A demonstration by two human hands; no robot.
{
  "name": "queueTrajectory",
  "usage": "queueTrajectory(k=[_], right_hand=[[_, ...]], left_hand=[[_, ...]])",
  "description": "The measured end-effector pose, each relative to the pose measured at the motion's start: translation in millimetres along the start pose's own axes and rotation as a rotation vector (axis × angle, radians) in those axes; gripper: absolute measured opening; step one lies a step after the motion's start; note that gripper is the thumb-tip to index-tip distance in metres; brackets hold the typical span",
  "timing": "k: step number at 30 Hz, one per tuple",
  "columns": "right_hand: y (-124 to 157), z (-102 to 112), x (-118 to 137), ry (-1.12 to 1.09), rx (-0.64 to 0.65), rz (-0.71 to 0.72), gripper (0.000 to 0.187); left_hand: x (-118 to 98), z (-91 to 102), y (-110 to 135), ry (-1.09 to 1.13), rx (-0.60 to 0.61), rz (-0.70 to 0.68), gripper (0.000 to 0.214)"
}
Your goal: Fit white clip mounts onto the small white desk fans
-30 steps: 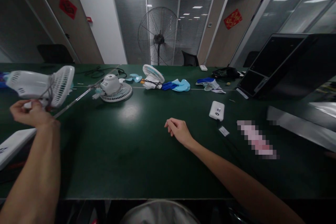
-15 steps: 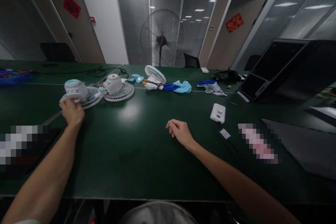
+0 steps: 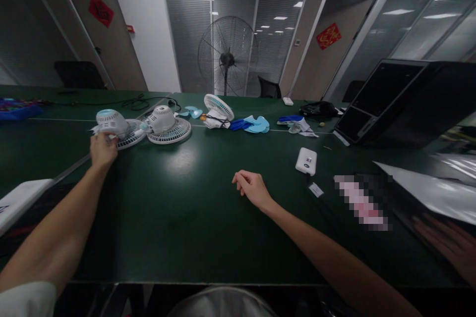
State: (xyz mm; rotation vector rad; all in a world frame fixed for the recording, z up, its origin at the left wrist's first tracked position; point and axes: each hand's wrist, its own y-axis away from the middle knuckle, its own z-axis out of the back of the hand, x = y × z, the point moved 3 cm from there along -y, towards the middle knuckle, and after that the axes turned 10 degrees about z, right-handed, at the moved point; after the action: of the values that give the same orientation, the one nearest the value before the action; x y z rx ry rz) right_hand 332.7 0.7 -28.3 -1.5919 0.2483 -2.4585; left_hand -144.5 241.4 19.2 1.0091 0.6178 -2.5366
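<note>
My left hand (image 3: 102,148) reaches far out to the left and grips the near edge of a small white fan (image 3: 111,124) that lies face down on the green table (image 3: 193,208). A second white fan (image 3: 165,126) lies face down right beside it, and a third fan (image 3: 216,110) sits tilted further back. My right hand (image 3: 252,188) rests on the table in the middle, its fingers loosely curled with nothing in them.
Light blue fan blades (image 3: 256,123) and blue parts lie behind the fans. A white box-shaped device (image 3: 306,161) and a small label (image 3: 316,189) lie right of my right hand. A black case (image 3: 394,104) stands at the right. A big floor fan (image 3: 227,54) stands behind.
My left hand carried the white fan from the air at the left down onto the table, face down beside the second fan. My right hand stayed put.
</note>
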Motion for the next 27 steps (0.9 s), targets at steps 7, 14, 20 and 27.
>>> queueTrajectory(k=[7, 14, 20, 27], right_hand=[[-1.5, -0.8, 2.4, 0.037, -0.002, 0.018, 0.037], [-0.2, 0.5, 0.6, 0.001, -0.005, 0.015, 0.036], [-1.5, -0.5, 0.7, 0.016, -0.003, 0.026, 0.036], [-0.6, -0.3, -1.2, 0.034, -0.029, 0.067, 0.034]], left_hand=[[-45.0, -15.1, 18.7, -0.078, -0.168, -0.140, 0.055], [-82.8, -68.6, 17.2, -0.089, 0.119, -0.144, 0.053], [-76.2, -71.1, 19.3, -0.113, 0.202, -0.201, 0.046], [-79.9, -76.6, 88.1, -0.097, 0.187, -0.388, 0.038]])
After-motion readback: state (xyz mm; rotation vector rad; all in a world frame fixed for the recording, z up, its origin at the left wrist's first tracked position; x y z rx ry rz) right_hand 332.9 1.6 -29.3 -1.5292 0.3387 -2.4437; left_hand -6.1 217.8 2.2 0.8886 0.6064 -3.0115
